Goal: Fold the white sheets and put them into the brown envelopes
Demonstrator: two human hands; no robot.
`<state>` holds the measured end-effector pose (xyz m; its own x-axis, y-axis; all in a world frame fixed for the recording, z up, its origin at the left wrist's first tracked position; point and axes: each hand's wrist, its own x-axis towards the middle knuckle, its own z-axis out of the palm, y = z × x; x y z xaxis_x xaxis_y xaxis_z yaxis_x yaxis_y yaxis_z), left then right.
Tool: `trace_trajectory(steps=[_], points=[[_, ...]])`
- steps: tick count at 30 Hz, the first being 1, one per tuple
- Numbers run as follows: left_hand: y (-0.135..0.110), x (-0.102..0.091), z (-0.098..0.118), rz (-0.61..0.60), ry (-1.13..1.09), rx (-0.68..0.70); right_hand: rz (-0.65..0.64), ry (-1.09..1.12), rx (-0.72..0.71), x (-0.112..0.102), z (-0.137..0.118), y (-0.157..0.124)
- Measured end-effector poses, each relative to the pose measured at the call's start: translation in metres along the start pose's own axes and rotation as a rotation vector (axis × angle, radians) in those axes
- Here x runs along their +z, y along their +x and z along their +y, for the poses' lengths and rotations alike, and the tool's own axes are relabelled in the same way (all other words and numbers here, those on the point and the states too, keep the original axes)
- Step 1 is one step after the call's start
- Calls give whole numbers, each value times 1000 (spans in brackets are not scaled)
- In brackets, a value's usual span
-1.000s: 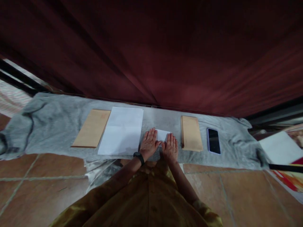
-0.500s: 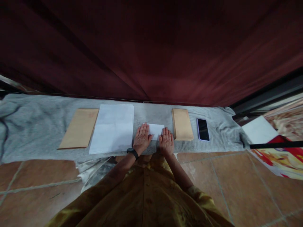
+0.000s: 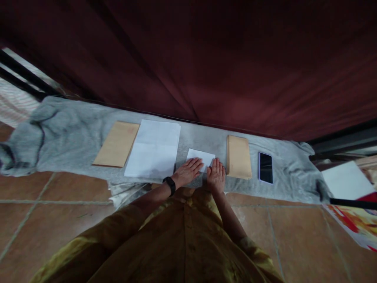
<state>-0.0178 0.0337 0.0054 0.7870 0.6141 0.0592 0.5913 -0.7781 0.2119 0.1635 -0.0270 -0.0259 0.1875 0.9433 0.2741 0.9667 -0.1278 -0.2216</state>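
A small folded white paper [image 3: 201, 157] lies on a grey cloth [image 3: 73, 133] spread over the floor. My left hand [image 3: 188, 171], with a black band at the wrist, lies flat with its fingers on the paper's near left edge. My right hand [image 3: 216, 175] presses flat on the paper's near right corner. A stack of white sheets [image 3: 153, 149] lies just left of my left hand. A pile of brown envelopes [image 3: 238, 156] lies just right of my right hand.
One brown envelope [image 3: 117, 143] lies at the left of the white sheets. A dark phone [image 3: 265, 168] rests right of the envelope pile. A dark red curtain [image 3: 206, 59] hangs behind the cloth. Tiled floor [image 3: 44, 204] lies in front; a white sheet [image 3: 346, 180] and coloured print [image 3: 356, 222] sit far right.
My left hand has turned and slid so its fingers point right along the paper's near edge. More of the folded paper shows. The camera view shifted.
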Motion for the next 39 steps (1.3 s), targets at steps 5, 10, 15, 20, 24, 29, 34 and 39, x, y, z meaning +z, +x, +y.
trace_trajectory(steps=[5, 10, 15, 20, 24, 29, 34, 39], points=[[-8, -4, -4, 37, -42, 26, -10, 11, -2, -3, 1, 0], [-8, -1, -4, 25, -50, 29, -18, 98, -81, -9, -11, 11], [-7, 1, -4, -5, -50, 16, -154, 206, -212, -5, -28, 18], [-12, -1, -3, 11, -50, -28, -149, 102, -226, -3, -23, 9], [-23, 0, 0, 58, -39, -105, -77, 49, -215, -2, -15, 5], [-34, 1, 4, 78, -20, -182, -40, 29, -175, -1, -13, 4], [-38, 0, 4, 79, -4, -179, -44, 15, -171, -3, -12, 4], [-41, 2, 2, 88, 22, -190, -28, 1, -134, -7, -9, 1]])
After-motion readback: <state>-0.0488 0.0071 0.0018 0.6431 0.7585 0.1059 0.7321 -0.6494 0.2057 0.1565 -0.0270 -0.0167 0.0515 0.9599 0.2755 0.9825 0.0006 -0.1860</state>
